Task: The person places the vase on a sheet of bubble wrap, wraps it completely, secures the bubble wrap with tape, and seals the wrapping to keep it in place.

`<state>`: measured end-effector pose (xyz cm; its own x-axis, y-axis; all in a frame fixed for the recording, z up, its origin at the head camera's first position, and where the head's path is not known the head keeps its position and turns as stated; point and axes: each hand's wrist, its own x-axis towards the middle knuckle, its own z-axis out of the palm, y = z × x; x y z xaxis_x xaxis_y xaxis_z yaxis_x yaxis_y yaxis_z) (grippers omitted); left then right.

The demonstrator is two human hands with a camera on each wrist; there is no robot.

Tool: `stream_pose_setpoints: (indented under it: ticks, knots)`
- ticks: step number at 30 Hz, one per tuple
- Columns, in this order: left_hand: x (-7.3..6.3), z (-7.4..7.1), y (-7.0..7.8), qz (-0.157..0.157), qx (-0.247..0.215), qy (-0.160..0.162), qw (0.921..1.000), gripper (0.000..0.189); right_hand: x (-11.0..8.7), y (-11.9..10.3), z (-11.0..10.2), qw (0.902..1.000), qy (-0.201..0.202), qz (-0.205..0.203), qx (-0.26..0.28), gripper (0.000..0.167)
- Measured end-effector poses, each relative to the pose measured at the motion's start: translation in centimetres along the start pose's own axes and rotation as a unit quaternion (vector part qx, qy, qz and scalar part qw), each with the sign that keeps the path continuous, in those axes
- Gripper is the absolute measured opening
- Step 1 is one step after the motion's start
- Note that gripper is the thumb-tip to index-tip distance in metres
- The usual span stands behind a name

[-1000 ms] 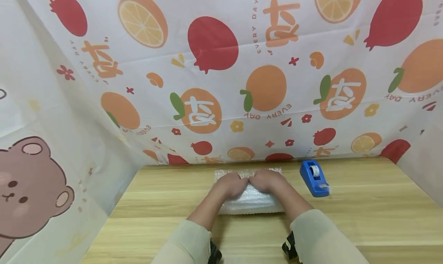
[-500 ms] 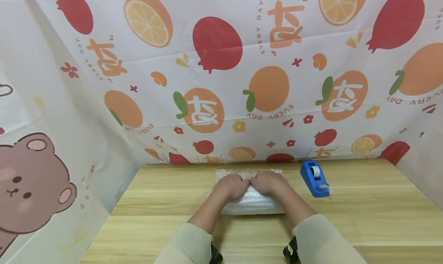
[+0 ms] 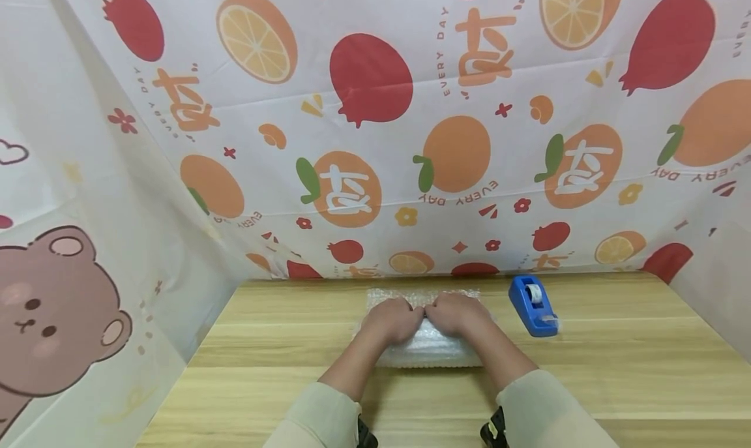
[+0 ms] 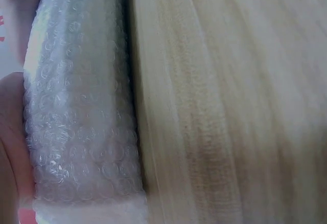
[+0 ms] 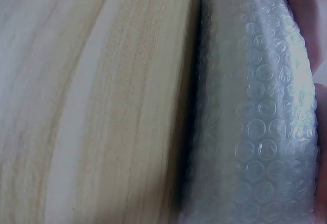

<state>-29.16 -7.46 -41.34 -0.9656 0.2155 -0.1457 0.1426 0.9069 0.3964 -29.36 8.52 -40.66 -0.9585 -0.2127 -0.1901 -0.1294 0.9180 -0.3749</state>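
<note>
A bundle of clear bubble wrap [image 3: 431, 353] lies on the wooden table in front of me, long side facing me. My left hand [image 3: 394, 321] is on its left half and my right hand [image 3: 457, 314] on its right half. Both sets of fingers curl in and grip the wrap along the top, with the thumbs nearly meeting in the middle. Close up, the left wrist view shows the rounded, bubbled side of the wrap [image 4: 82, 106]; the right wrist view has the same wrap [image 5: 260, 111] on its right. Whatever is inside is hidden, and most fingertips are out of sight.
A blue tape dispenser [image 3: 534, 308] with a roll of clear tape stands to the right of the bundle. The wooden table [image 3: 281, 343] meets a fruit-printed cloth [image 3: 346, 239] at its back edge. Another cloth with a bear print [image 3: 55, 324] hangs on the left.
Both hands keep their hold at the same place on the bubble wrap. Only the head view has shifted slightly; the tape dispenser stays where it was.
</note>
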Motion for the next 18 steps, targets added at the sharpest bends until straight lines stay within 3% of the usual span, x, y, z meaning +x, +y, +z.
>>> stream_pose_setpoints:
  ticks: [18]
  knots:
    - [0.04,0.03,0.17,-0.004,0.004,-0.013,0.9999,0.057,0.40,0.24,-0.25,0.9994,-0.034,0.003,0.001,0.048]
